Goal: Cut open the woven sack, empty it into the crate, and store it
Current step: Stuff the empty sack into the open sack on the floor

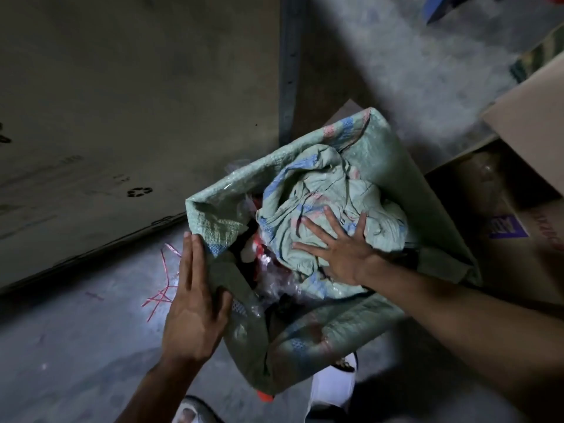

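A large green woven sack [393, 166] with blue and pink stripes stands open on the floor in the middle of the head view. Inside it lies a crumpled woven sack [323, 190] of the same cloth, on top of clear plastic wrappings and red and dark items [268, 264]. My right hand [335, 248] lies flat with spread fingers on the crumpled sack. My left hand [192, 303] rests flat against the outside of the open sack's left rim, thumb on the cloth. No crate shows clearly.
An open cardboard box [518, 190] stands to the right, touching the sack. A big flat cardboard sheet [122, 102] leans at the left behind a metal post [288, 65]. Red plastic string [164, 288] lies on the concrete floor. White shoes [332, 389] are below.
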